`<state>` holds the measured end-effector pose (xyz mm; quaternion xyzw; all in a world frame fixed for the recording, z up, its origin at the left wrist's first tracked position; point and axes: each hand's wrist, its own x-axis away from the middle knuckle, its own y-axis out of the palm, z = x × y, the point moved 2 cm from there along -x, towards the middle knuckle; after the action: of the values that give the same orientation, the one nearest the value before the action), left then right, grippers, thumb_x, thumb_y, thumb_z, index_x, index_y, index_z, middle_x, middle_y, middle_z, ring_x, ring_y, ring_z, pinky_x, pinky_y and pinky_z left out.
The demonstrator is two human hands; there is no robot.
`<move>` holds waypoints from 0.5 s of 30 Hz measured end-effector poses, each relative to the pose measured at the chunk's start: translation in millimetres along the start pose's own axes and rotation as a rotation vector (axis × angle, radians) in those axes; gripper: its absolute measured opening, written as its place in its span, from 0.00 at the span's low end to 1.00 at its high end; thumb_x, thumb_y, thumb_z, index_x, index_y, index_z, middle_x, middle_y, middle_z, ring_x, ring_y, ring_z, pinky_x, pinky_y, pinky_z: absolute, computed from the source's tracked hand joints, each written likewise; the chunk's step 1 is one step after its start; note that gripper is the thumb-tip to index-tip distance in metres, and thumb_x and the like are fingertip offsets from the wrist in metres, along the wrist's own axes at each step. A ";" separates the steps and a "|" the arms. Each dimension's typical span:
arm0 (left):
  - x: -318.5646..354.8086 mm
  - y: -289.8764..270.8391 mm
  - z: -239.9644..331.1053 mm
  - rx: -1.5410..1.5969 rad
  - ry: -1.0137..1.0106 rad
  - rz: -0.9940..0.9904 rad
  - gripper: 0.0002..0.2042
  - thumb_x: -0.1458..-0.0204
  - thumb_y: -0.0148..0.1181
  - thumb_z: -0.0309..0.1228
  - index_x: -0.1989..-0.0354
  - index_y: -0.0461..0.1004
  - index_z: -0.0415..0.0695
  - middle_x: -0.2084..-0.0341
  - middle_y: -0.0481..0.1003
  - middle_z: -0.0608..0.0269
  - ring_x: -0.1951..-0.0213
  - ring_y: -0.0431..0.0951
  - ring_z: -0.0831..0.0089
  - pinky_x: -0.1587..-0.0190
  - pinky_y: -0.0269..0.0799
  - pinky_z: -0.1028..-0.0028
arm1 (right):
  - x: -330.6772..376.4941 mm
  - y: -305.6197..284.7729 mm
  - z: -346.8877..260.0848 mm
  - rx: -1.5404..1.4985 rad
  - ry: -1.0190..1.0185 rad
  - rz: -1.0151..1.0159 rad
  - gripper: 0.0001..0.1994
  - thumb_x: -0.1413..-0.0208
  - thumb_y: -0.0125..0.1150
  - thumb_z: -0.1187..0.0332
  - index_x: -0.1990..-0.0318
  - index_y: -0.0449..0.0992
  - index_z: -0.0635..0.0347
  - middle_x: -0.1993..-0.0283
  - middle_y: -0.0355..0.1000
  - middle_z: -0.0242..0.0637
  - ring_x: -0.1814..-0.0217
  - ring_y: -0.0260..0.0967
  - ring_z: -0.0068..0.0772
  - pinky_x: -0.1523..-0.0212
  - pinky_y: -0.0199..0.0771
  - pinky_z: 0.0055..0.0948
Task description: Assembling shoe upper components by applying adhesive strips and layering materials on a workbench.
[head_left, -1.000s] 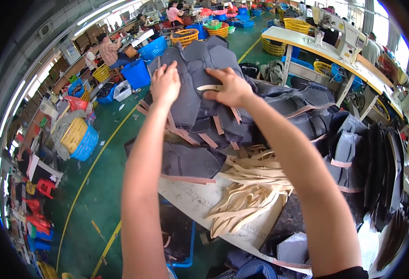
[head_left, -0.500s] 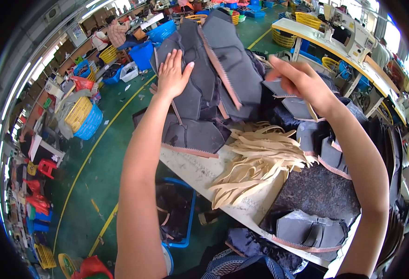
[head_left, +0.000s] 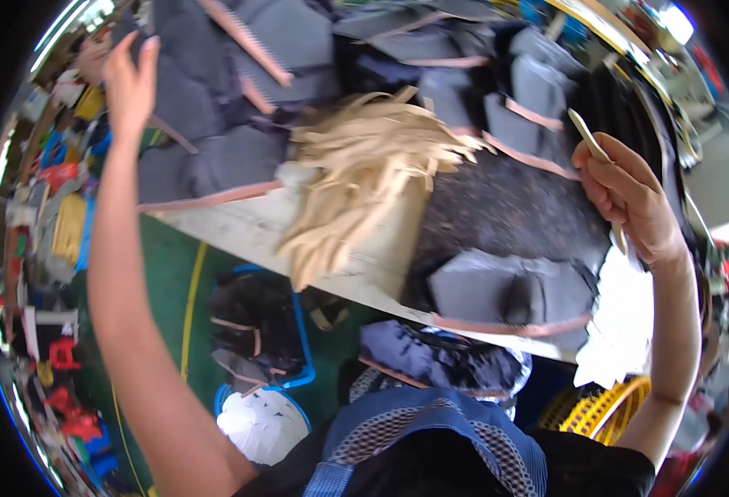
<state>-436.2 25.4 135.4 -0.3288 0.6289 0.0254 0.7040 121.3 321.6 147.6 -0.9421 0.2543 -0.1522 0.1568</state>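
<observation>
Right hand (head_left: 630, 207) grips a tan strip (head_left: 590, 142), its long axis slanting up-left, tip upward. Left hand (head_left: 128, 83), fingers spread, presses grey padded pieces (head_left: 215, 99) on the bench (head_left: 240, 228).

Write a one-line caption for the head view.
Left hand on grey fabric pieces, right hand holding a tan strip above a heap of strips.

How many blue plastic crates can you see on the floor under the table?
1: a blue crate sits on the green floor below the table edge, holding dark fabric pieces. Others may be hidden beneath the table.
</observation>
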 end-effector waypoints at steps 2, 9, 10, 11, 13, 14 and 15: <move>3.2 -9.1 -1.8 -0.025 0.022 0.004 0.29 0.33 0.57 0.51 0.36 0.72 0.37 0.40 0.73 0.41 0.36 0.69 0.47 0.31 0.61 0.57 | 25.3 -10.1 19.1 -0.131 0.043 0.038 0.12 0.25 0.44 0.61 0.51 0.72 0.58 0.73 0.69 0.31 0.80 0.54 0.13 0.81 0.48 0.18; 67.7 -37.0 213.1 0.821 -0.186 -0.268 0.15 0.33 0.59 0.29 0.41 0.73 0.39 0.46 0.77 0.58 0.44 0.76 0.68 0.40 0.71 0.68 | 114.2 -32.0 86.3 -0.384 0.294 0.039 0.11 0.29 0.35 0.60 0.59 0.62 0.55 0.76 0.74 0.54 0.92 0.58 0.27 0.91 0.50 0.21; 84.6 -44.8 263.6 0.866 -0.073 -0.522 0.18 0.34 0.58 0.27 0.37 0.71 0.38 0.46 0.76 0.58 0.44 0.76 0.68 0.37 0.68 0.68 | 120.8 -34.0 89.1 -0.299 0.309 0.015 0.13 0.27 0.39 0.60 0.61 0.66 0.58 0.74 0.76 0.50 0.87 0.66 0.28 0.88 0.58 0.20; 101.2 -55.8 310.3 0.953 0.053 -0.644 0.22 0.38 0.63 0.27 0.36 0.70 0.38 0.42 0.74 0.57 0.39 0.73 0.67 0.34 0.65 0.66 | 122.2 -30.6 95.6 -0.238 0.175 0.026 0.14 0.27 0.42 0.61 0.61 0.69 0.60 0.73 0.77 0.46 0.82 0.70 0.27 0.83 0.63 0.20; 139.5 -64.2 374.3 0.809 0.143 -0.901 0.29 0.42 0.69 0.41 0.36 0.71 0.40 0.31 0.63 0.47 0.28 0.61 0.53 0.27 0.55 0.55 | 128.4 -28.5 110.2 -0.211 0.058 0.025 0.14 0.26 0.49 0.62 0.57 0.76 0.63 0.67 0.79 0.39 0.69 0.77 0.25 0.69 0.73 0.20; 153.8 -62.6 391.6 0.614 0.335 -0.883 0.31 0.43 0.70 0.47 0.37 0.72 0.40 0.30 0.61 0.43 0.27 0.58 0.46 0.27 0.52 0.50 | 131.8 -29.2 117.6 -0.252 0.072 0.009 0.14 0.27 0.53 0.62 0.53 0.79 0.65 0.63 0.80 0.36 0.61 0.79 0.24 0.61 0.78 0.21; 172.4 -53.6 394.6 0.618 0.331 -0.956 0.33 0.44 0.69 0.51 0.37 0.72 0.41 0.28 0.56 0.43 0.26 0.53 0.44 0.26 0.48 0.48 | 134.1 -31.0 125.3 -0.244 0.061 -0.011 0.13 0.27 0.56 0.64 0.49 0.79 0.66 0.63 0.80 0.35 0.60 0.78 0.21 0.59 0.77 0.21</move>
<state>-33.5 113.6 0.0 -0.3550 0.4908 -0.5305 0.5930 291.1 303.7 73.5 -0.9505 0.2706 -0.1494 0.0323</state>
